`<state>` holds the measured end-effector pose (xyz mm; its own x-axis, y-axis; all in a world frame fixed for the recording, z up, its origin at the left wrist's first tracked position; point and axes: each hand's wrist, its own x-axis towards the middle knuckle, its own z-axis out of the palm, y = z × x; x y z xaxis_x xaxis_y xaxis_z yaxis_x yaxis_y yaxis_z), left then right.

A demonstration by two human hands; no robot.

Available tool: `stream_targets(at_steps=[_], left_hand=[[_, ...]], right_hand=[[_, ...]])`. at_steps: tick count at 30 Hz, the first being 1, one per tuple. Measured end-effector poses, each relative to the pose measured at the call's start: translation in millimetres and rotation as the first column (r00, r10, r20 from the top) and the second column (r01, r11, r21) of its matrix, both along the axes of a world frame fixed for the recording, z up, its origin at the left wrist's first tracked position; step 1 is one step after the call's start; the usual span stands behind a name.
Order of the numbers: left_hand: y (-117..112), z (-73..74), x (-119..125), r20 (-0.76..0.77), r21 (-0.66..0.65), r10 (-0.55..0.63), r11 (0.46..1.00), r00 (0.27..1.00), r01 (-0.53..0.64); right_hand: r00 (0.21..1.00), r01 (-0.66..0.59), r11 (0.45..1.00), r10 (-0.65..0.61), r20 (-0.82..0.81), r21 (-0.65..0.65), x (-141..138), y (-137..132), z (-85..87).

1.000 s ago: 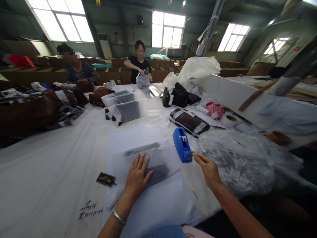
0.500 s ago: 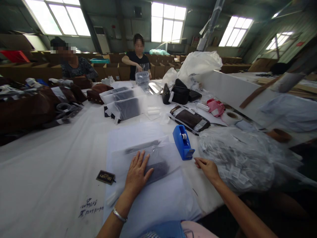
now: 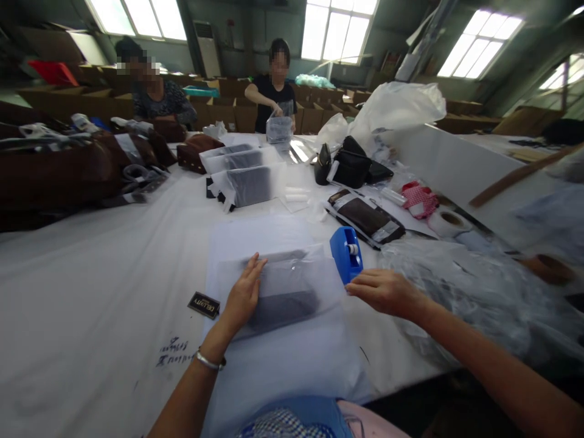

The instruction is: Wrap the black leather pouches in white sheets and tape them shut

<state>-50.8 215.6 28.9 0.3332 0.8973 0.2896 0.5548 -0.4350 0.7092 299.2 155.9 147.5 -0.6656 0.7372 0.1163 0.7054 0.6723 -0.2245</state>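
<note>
My left hand [image 3: 244, 292] lies with its fingers stretched out on the left side of a dark flat item in a translucent white wrapper [image 3: 287, 295]. The wrapper rests on white sheets [image 3: 292, 365] in front of me. Fingers pinched together, my right hand [image 3: 378, 292] is at the front end of a blue tape dispenser [image 3: 340, 249], by the wrapper's right edge. Anything between those fingertips is too small to make out. To the left of the sheets lies a black tag with gold lettering [image 3: 204, 305].
More wrapped dark items [image 3: 250, 182] stand farther back. Brown bags [image 3: 82, 176] crowd the left. A brown wallet-like item [image 3: 365, 216], black bags [image 3: 351, 164] and clear plastic bags [image 3: 438, 292] are on the right. Two people are across the table, one holding a clear bag [image 3: 279, 129].
My right hand has moved left from beyond the dispenser's front end to the wrapper's right edge. My left hand has slid toward the wrapped item's left side. The camera view has shifted.
</note>
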Motion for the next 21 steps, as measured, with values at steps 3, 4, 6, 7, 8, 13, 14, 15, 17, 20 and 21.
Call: stream_targets(at_steps=[3, 4, 6, 7, 8, 13, 14, 15, 17, 20, 21], left_hand=[[10.3, -0.1, -8.2, -0.015, 0.011, 0.014, 1.000, 1.000, -0.014], [13.6, -0.1, -11.0, -0.032, 0.015, 0.028, 1.000, 0.999, -0.028], [19.5, 0.4, -17.0, -0.065, 0.019, 0.057, 0.998, 0.996, -0.056], [22.2, 0.7, -20.1, -0.073, 0.017, 0.063, 0.998, 0.995, -0.062], [24.8, 1.0, -23.3, -0.072, 0.012, 0.060, 0.998, 0.996, -0.059], [36.4, 0.5, -36.5, 0.033, -0.078, 0.042, 0.996, 0.999, -0.039], [38.5, -0.3, -38.2, 0.059, -0.104, 0.043, 0.994, 0.997, -0.037], [40.4, -1.3, -39.6, 0.083, -0.126, 0.043, 0.991, 0.996, -0.032], [43.4, -3.5, -41.5, 0.123, -0.150, 0.039, 0.988, 0.992, -0.021], [45.3, -6.4, -42.5, 0.162, -0.168, 0.041, 0.986, 0.986, -0.013], [45.5, -7.2, -42.6, 0.170, -0.171, 0.042, 0.985, 0.985, -0.013]], right_hand=[[0.984, -0.178, 0.983, 0.178, -0.001, -0.055, -43.8, 30.1, 6.1], [0.973, -0.232, 0.969, 0.231, -0.025, -0.087, -58.8, 41.0, 6.6], [0.946, -0.323, 0.934, 0.313, -0.089, -0.150, -88.4, 64.2, 5.3], [0.933, -0.358, 0.916, 0.342, -0.116, -0.180, -102.7, 76.1, 3.7], [0.921, -0.387, 0.899, 0.366, -0.134, -0.206, -116.4, 88.0, 1.5], [0.885, -0.457, 0.834, 0.463, -0.060, -0.309, -174.8, 140.7, -15.6], [0.881, -0.450, 0.831, 0.473, -0.010, -0.326, -184.0, 148.7, -18.8], [0.876, -0.437, 0.834, 0.479, 0.048, -0.337, -192.3, 155.6, -21.6], [0.854, -0.416, 0.843, 0.491, 0.173, -0.340, -206.0, 165.9, -25.5], [0.787, -0.413, 0.857, 0.506, 0.353, -0.307, -220.1, 173.5, -28.6], [0.764, -0.415, 0.862, 0.504, 0.404, -0.290, -223.7, 174.2, -29.5]])
